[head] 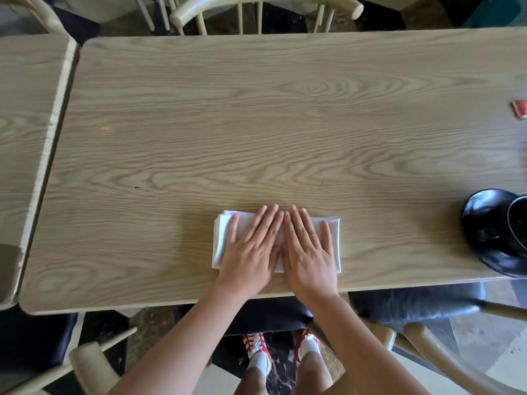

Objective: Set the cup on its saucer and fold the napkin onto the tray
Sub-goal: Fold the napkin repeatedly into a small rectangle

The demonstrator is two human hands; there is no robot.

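A white napkin (334,240), folded into a rectangle, lies near the front edge of the wooden table (256,124). My left hand (253,249) and my right hand (308,249) lie flat side by side on it, fingers straight, pressing it down. At the right edge of view a black saucer (484,220) sits on the table with a black cup (520,220) on it, partly cut off by the frame. No tray is in view.
A small red object (519,109) lies at the far right of the table. A second table (25,124) adjoins on the left. Wooden chairs (265,10) stand at the far side and near the front corners.
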